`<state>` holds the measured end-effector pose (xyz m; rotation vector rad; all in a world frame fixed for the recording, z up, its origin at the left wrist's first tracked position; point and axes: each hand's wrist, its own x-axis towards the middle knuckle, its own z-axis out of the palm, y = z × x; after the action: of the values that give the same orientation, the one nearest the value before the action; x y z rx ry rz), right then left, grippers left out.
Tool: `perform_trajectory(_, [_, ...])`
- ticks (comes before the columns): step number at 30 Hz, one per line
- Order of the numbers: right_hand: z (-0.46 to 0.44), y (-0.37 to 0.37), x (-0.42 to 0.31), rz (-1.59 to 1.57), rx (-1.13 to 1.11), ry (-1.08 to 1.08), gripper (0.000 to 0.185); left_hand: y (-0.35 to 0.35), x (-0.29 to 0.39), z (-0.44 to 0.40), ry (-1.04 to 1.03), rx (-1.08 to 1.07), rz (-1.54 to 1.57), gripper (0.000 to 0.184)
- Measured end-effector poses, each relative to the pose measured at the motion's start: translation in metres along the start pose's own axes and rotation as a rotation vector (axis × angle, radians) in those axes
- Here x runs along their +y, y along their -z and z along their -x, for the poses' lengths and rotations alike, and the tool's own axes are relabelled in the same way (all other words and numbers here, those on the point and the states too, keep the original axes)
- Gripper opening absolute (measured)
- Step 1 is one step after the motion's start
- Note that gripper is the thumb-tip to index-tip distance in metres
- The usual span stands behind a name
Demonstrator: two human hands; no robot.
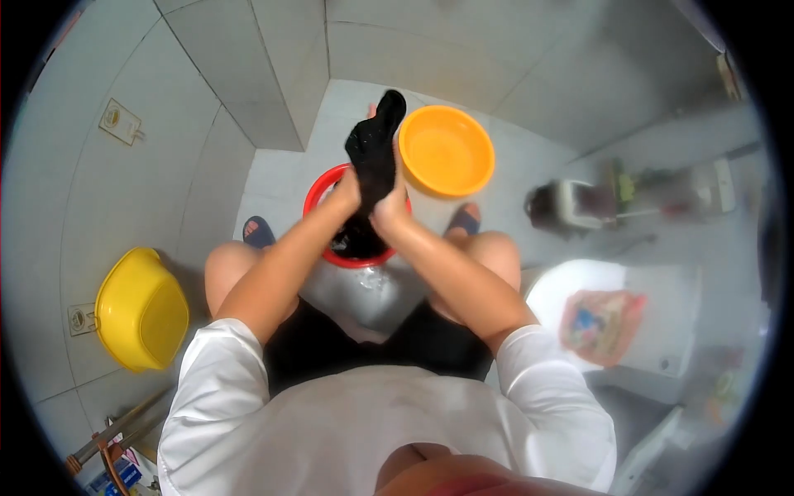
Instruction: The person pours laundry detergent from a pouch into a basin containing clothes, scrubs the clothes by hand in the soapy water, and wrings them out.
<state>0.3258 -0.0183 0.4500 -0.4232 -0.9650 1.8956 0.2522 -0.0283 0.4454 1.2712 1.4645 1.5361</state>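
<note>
A dark, wet-looking cloth item (376, 153), sock-like in shape, is stretched upward between my hands over a red basin (311, 198). My left hand (347, 192) grips its left side, with a fingertip showing near the top behind the fabric. On the right side, my right hand (392, 202) is closed around the same cloth. Below both hands, more dark cloth (357, 238) lies in dark water inside the basin. Close by on the right stands an orange basin (447, 150) with nothing visible in it.
My slippered feet flank the red basin. A yellow basin (142, 310) hangs on the left wall. At the right are a white toilet (546, 289) with a pink printed bag (602, 326) on it, and a blurred brush-like object (571, 205). Tiled walls rise ahead.
</note>
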Motion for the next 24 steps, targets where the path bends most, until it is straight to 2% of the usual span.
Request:
perform_trajectory(2, [0.008, -0.013, -0.002, -0.068, -0.054, -0.109, 0.064, 0.015, -0.008, -0.021, -0.389, 0.068, -0.065, 0.07])
perform_trajectory(3, [0.009, -0.012, -0.009, 0.145, -0.053, -0.121, 0.064, 0.019, -0.006, -0.018, -0.311, 0.047, -0.23, 0.062])
perform_trajectory(4, [-0.002, -0.011, -0.017, -0.008, -0.07, -0.211, 0.062, 0.01, -0.008, -0.009, -0.301, 0.046, -0.233, 0.062])
perform_trajectory(6, [-0.014, -0.02, -0.009, -0.089, 0.003, 0.035, 0.063, -0.021, -0.019, 0.018, 0.222, 0.324, 0.327, 0.058])
perform_trajectory(7, [-0.025, 0.007, 0.008, -0.046, -0.153, 0.075, 0.065, -0.022, -0.02, 0.024, 0.265, 0.312, 0.376, 0.056])
perform_trajectory(8, [-0.022, 0.006, 0.008, -0.042, -0.154, 0.074, 0.065, -0.017, -0.023, 0.014, 0.265, 0.313, 0.38, 0.056])
perform_trajectory(11, [-0.003, -0.005, -0.002, 0.016, -0.11, -0.059, 0.06, 0.017, -0.041, -0.028, 0.095, 0.007, 0.449, 0.06])
perform_trajectory(12, [-0.004, -0.012, -0.007, 0.003, -0.115, -0.093, 0.062, 0.019, -0.029, -0.019, 0.019, -0.023, 0.425, 0.06])
perform_trajectory(14, [-0.052, 0.021, 0.02, -0.035, -0.188, -0.108, 0.063, -0.006, 0.017, 0.012, -0.099, 0.145, 0.127, 0.057])
perform_trajectory(15, [-0.066, 0.035, 0.03, -0.065, -0.262, -0.113, 0.064, -0.013, 0.014, 0.024, 0.112, 0.156, 0.289, 0.061])
perform_trajectory(16, [-0.036, -0.026, -0.048, -0.212, 0.068, -0.39, 0.063, -0.016, 0.006, 0.032, 0.321, 0.167, 0.452, 0.066])
perform_trajectory(17, [-0.031, -0.025, -0.03, -0.215, 0.073, -0.391, 0.063, -0.01, -0.004, 0.028, 0.366, 0.131, 0.488, 0.065])
perform_trajectory(18, [-0.025, -0.023, 0.002, -0.157, 0.042, -0.1, 0.063, 0.0, -0.012, 0.024, 0.409, 0.097, 0.526, 0.064])
perform_trajectory(19, [-0.02, -0.017, 0.025, -0.093, 0.004, 0.187, 0.062, 0.008, 0.022, 0.022, 0.558, 0.09, 0.572, 0.056])
perform_trajectory(20, [-0.009, 0.007, 0.019, 0.097, -0.075, -0.124, 0.071, 0.018, 0.001, 0.012, 0.558, 0.097, 0.578, 0.056])
perform_trajectory(22, [-0.007, 0.0, 0.018, 0.099, -0.104, -0.13, 0.072, 0.037, -0.057, -0.017, -0.072, -0.241, 1.328, 0.051])
perform_trajectory(23, [-0.007, -0.006, 0.015, 0.099, -0.13, -0.13, 0.072, 0.023, -0.02, -0.008, -0.268, 0.062, 0.394, 0.05])
perform_trajectory(24, [-0.004, -0.012, -0.004, 0.204, -0.099, -0.061, 0.07, 0.016, -0.015, -0.005, -0.424, 0.178, -0.268, 0.052])
